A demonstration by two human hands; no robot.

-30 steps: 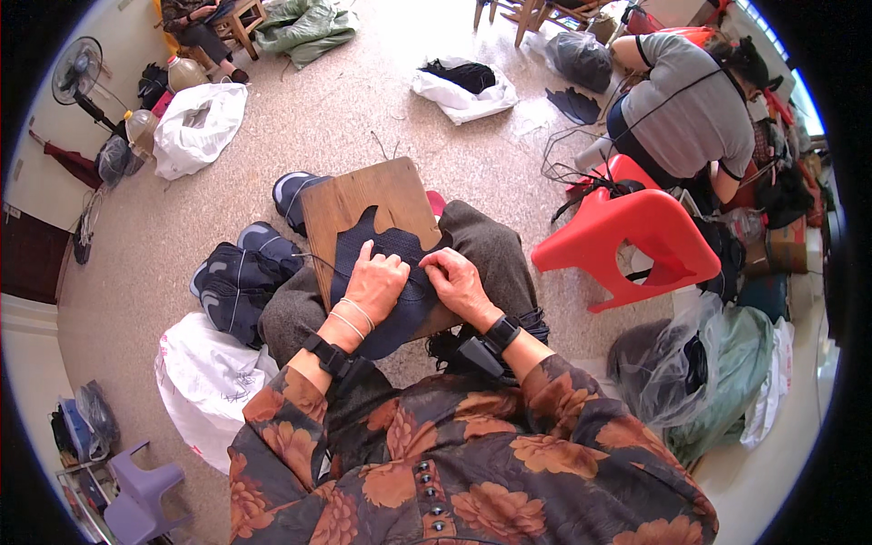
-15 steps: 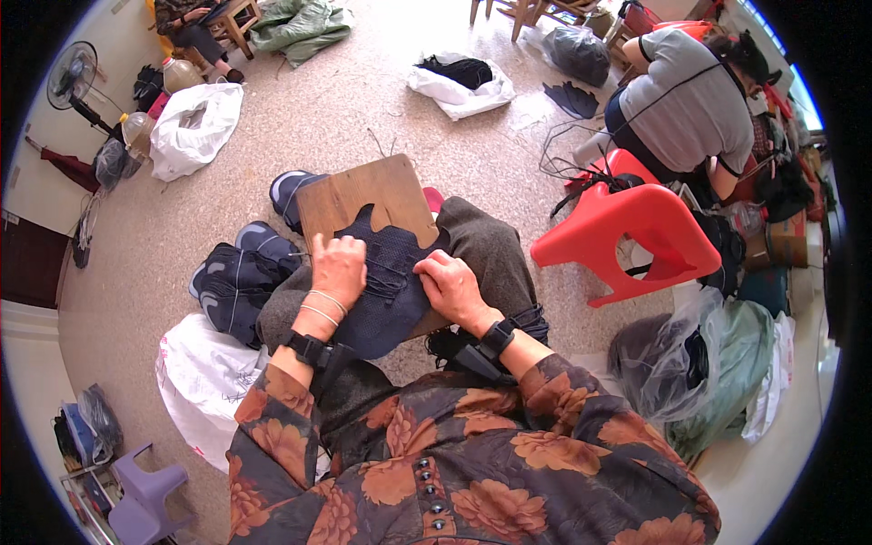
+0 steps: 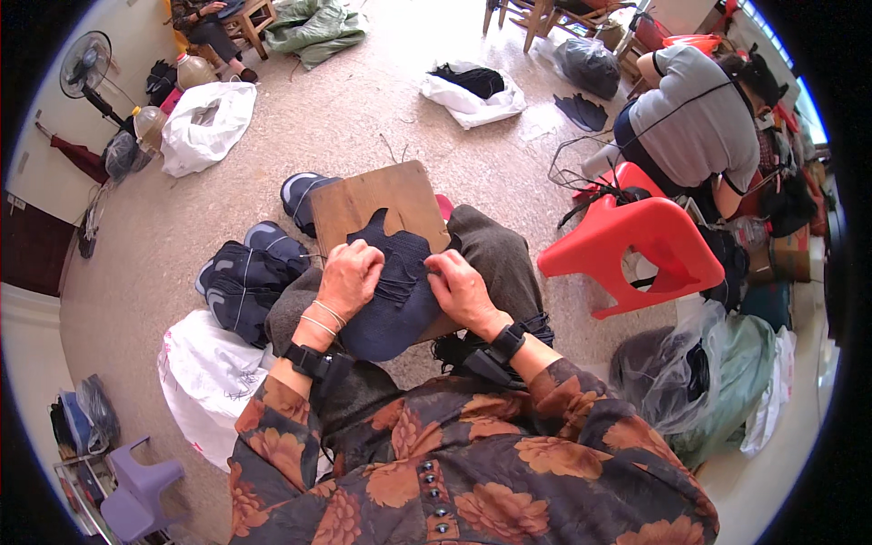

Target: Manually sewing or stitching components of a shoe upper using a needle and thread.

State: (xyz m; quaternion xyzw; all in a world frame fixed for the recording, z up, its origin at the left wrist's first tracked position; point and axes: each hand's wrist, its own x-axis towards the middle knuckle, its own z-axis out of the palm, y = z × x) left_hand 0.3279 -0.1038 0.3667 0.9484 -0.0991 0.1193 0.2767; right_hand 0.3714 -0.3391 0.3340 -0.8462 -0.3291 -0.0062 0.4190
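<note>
A dark navy shoe upper [image 3: 386, 322] of knitted fabric lies flat across my lap, its far end on a wooden board [image 3: 377, 195]. Thin dark lacing cord [image 3: 397, 283] runs in loose crosswise loops over its middle. My left hand [image 3: 350, 277] is closed in a pinch at the upper's left edge, seemingly on the cord. On the opposite edge my right hand [image 3: 460, 289] also pinches, thumb against forefinger, at the ends of the loops. The fingertips partly hide what they grip.
Bundled navy shoe uppers [image 3: 245, 286] lie left of my knees, above a white sack [image 3: 207, 377]. A red stool [image 3: 627, 250] stands to the right; bags [image 3: 718, 372] are below it. A co-worker in grey [image 3: 695, 109] bends over at the far right. Another person sits far left.
Both hands have lifted slightly off the upper into tighter pinches, drawing at the cord loops. The whole view has shifted a little, with the board appearing further right.
</note>
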